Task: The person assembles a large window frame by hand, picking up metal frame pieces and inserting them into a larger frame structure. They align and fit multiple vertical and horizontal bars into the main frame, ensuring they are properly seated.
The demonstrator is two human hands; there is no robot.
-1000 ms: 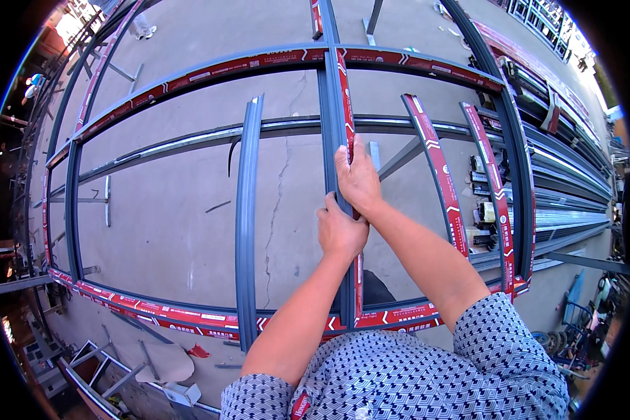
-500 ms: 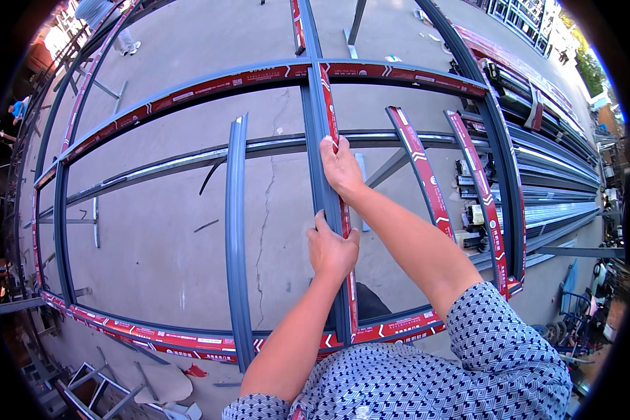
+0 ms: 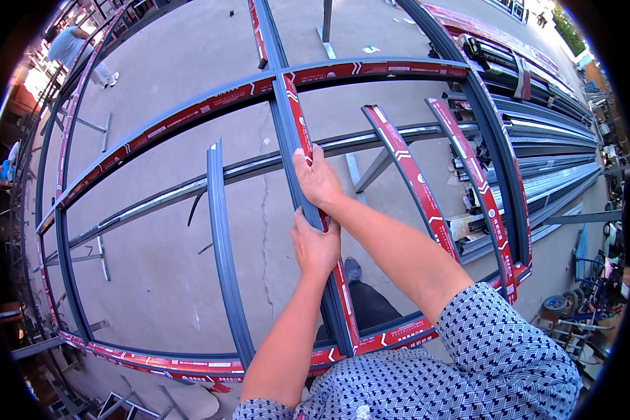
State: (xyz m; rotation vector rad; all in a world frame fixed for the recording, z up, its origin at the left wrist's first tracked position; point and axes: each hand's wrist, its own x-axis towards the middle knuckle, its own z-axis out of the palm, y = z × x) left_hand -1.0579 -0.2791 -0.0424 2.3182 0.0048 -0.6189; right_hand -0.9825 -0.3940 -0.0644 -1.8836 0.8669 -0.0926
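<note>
A dark grey metal window frame (image 3: 61, 241) with red printed protective film spreads out before me. Its middle upright bar (image 3: 288, 126) runs from the cross bar (image 3: 392, 68) down to the near rail. My right hand (image 3: 318, 180) is wrapped round this bar, thumb and fingers pressed on its red-taped side. Just nearer to me, my left hand (image 3: 315, 243) grips the same bar, its fingertips on the grey face. A loose grey profile strip (image 3: 224, 245) leans across the near rail to the left. Two red-filmed strips (image 3: 411, 171) (image 3: 474, 164) lie to the right.
Under the frame runs a metal support rail (image 3: 147, 194) on legs, over a cracked concrete floor (image 3: 147, 273). Long metal profiles (image 3: 549, 140) are stacked at the right. Wheeled equipment (image 3: 563, 304) stands at the lower right. Another person (image 3: 70, 49) is at the far left.
The view has shifted, so the frame and bar sit farther left at the top and tilt more. Both hands keep their hold on the bar. My shoe now shows beneath it.
</note>
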